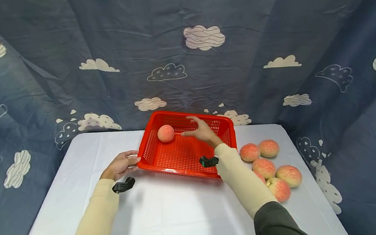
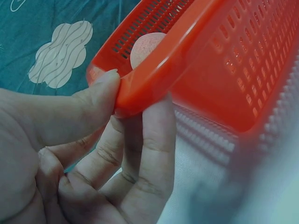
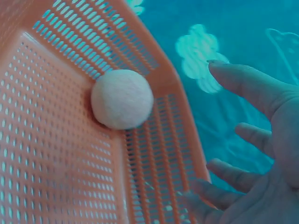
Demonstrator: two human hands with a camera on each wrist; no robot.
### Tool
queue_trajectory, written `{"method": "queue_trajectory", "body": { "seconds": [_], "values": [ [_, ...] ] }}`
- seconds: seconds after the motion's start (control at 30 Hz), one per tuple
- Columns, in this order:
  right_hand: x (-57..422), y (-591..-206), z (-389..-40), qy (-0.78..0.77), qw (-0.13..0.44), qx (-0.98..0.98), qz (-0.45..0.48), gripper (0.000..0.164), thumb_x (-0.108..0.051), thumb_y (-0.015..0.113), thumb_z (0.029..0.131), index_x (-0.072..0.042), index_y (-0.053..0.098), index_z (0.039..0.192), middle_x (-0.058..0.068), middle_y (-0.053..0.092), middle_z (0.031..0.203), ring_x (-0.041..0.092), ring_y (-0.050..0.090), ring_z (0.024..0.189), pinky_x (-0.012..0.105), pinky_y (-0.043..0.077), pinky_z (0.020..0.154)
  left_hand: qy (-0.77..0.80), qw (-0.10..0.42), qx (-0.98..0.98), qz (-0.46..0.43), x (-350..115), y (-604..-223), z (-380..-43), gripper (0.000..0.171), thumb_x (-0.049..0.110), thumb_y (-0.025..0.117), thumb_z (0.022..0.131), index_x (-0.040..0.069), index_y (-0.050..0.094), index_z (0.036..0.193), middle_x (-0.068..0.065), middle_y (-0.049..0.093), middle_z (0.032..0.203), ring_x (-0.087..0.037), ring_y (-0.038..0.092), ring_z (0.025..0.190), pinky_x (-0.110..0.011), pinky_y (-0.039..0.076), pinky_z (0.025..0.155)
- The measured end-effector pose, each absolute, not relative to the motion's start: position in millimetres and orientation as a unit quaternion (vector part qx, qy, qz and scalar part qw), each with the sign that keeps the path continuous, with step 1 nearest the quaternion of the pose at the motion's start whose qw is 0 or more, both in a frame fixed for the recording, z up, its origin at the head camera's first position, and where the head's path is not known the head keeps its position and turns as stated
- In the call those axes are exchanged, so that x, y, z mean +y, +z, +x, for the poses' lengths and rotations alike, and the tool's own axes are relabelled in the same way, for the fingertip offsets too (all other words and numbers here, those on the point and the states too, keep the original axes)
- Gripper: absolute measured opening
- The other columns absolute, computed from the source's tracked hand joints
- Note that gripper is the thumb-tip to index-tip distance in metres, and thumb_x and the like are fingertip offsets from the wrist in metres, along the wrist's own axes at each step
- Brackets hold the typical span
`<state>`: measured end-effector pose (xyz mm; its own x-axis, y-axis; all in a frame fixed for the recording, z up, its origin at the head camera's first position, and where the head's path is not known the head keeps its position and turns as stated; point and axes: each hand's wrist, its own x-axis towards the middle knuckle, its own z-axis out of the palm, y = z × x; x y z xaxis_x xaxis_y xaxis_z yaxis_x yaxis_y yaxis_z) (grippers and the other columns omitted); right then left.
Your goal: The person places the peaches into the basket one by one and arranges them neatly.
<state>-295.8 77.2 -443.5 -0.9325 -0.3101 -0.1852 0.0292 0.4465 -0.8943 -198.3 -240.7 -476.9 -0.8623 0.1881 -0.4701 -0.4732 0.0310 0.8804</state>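
A red plastic basket (image 1: pixel 184 154) with perforated walls stands toward the back of the table. Inside it, one peach (image 1: pixel 166 133) lies at the far left corner. My left hand (image 1: pixel 120 165) pinches the basket's near left corner; in the left wrist view the thumb lies on top of the rim (image 2: pixel 154 74) and fingers are below it. Over the basket's right half hovers my right hand (image 1: pixel 203 131), fingers spread and holding nothing. The right wrist view shows the peach (image 3: pixel 122 99) apart from those fingers.
Several peaches (image 1: pixel 264 168) lie grouped on the white tablecloth (image 1: pixel 182 220) to the right of the basket, some partly behind my right forearm. A dark curtain with cloud prints (image 1: pixel 165 31) hangs behind the table and along both sides.
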Motion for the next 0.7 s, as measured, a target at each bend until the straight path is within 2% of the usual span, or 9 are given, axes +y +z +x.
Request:
{"method": "queue_trajectory", "body": {
  "seconds": [0.1, 0.3, 0.4, 0.57, 0.7],
  "values": [
    [93, -439, -289, -0.526, 0.151, 0.832, -0.094, 0.076, -0.025, 0.08, 0.081, -0.013, 0.041, 0.145, 0.015, 0.036, 0.148, 0.037, 0.031, 0.136, 0.055, 0.037, 0.103, 0.691, 0.244, 0.673, -0.101, -242, -477, -198, 0.056, 0.004, 0.056, 0.097, -0.009, 0.028, 0.143, -0.003, 0.062, 0.101, -0.01, 0.063, 0.082, -0.029, 0.054, 0.08],
    [121, -437, -278, -0.544, 0.09, 0.828, -0.101, 0.06, -0.022, 0.079, 0.081, -0.013, 0.054, 0.135, 0.011, 0.052, 0.135, 0.037, 0.047, 0.126, 0.051, 0.044, 0.098, 0.693, 0.244, 0.671, -0.097, -245, -474, -198, 0.056, 0.004, 0.055, 0.097, -0.009, 0.026, 0.144, 0.0, 0.063, 0.096, -0.01, 0.064, 0.081, -0.029, 0.055, 0.08],
    [134, -428, -268, -0.566, 0.08, 0.813, -0.109, 0.055, -0.017, 0.077, 0.083, -0.01, 0.055, 0.133, 0.013, 0.053, 0.134, 0.037, 0.05, 0.122, 0.051, 0.046, 0.096, 0.691, 0.242, 0.675, -0.095, -244, -472, -197, 0.056, 0.004, 0.054, 0.098, -0.009, 0.026, 0.144, 0.001, 0.063, 0.095, -0.009, 0.064, 0.081, -0.029, 0.055, 0.079],
    [165, -430, -256, -0.58, 0.083, 0.8, -0.127, 0.054, -0.017, 0.074, 0.086, -0.008, 0.053, 0.135, 0.015, 0.048, 0.139, 0.035, 0.052, 0.121, 0.048, 0.046, 0.096, 0.688, 0.244, 0.677, -0.096, -242, -473, -196, 0.056, 0.004, 0.054, 0.098, -0.008, 0.026, 0.144, 0.0, 0.063, 0.095, -0.009, 0.064, 0.08, -0.026, 0.055, 0.075],
    [195, -441, -248, -0.581, 0.062, 0.8, -0.133, 0.052, -0.017, 0.073, 0.087, -0.005, 0.053, 0.134, 0.016, 0.05, 0.135, 0.039, 0.053, 0.118, 0.041, 0.049, 0.094, 0.683, 0.247, 0.681, -0.094, -238, -474, -196, 0.054, 0.005, 0.054, 0.098, -0.008, 0.028, 0.143, 0.0, 0.064, 0.096, -0.008, 0.064, 0.079, -0.027, 0.055, 0.075]
  ]
}}
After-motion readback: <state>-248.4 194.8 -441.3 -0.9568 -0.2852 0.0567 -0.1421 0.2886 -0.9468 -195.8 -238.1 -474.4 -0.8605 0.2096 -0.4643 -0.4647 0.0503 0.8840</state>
